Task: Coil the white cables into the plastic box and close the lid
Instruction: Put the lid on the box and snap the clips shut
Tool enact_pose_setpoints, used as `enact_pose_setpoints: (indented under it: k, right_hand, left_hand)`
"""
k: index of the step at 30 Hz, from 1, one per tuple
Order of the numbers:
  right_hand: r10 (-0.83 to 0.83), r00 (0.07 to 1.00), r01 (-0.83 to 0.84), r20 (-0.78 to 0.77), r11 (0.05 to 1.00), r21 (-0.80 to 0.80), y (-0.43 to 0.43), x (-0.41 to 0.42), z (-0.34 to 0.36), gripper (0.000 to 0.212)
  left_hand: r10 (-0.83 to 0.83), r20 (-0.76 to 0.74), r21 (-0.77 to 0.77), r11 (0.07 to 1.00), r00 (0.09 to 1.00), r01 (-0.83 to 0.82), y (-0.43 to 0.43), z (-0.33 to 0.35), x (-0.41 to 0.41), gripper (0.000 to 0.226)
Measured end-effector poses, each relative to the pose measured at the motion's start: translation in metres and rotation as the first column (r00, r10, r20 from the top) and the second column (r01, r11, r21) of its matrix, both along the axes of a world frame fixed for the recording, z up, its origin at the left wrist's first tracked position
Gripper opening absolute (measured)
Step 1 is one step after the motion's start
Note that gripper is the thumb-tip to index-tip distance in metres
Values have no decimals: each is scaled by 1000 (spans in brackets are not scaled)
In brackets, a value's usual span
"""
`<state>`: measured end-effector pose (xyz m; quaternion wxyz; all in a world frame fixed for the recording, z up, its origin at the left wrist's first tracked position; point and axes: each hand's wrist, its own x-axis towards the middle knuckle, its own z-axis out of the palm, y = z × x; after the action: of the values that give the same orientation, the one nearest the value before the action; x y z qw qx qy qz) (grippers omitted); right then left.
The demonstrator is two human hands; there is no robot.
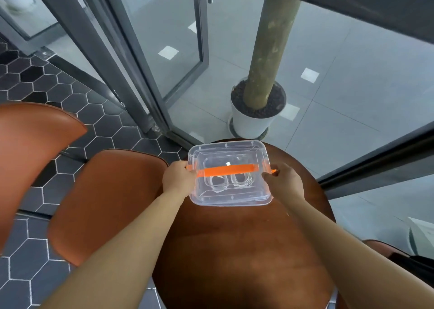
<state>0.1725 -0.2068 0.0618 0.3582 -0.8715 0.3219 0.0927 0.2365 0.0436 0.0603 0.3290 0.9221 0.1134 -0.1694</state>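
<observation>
1. Head view, centre of frame: plastic box [229, 192] sits on the brown table [234, 250]. The lid [225, 149] is on, and the white cables [239, 181] lie coiled inside, under the orange handle [226, 170].
2. Left hand [178, 177] has its fingers curled on the box's left edge. Right hand [283, 182] has its fingers curled at the right edge, by the orange clip [273, 171].
3. Likely step: latching. Press both sides down evenly and check that each clip seats.

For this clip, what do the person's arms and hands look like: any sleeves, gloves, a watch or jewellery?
Both are bare. The left forearm and right forearm show no sleeve up to the frame edge. The left hand and right hand wear no gloves, and neither wrist carries a watch or bracelet. The fingers are too small here to rule out a ring.
</observation>
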Motion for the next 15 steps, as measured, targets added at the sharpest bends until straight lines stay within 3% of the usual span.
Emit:
enact_pose_setpoints:
  k: [6, 15]
  right_hand:
    - [-19, 1000, 19, -18, 999, -28, 1, -4, -2, 31]
    - [-38, 997, 37, -69, 999, -24, 2, -8, -5, 33]
  left_hand:
    - [-26, 4, 20, 999, 1000, 26, 1, -12, -1, 31]
    - [-55, 86, 45, 998, 995, 51, -4, -24, -2, 15]
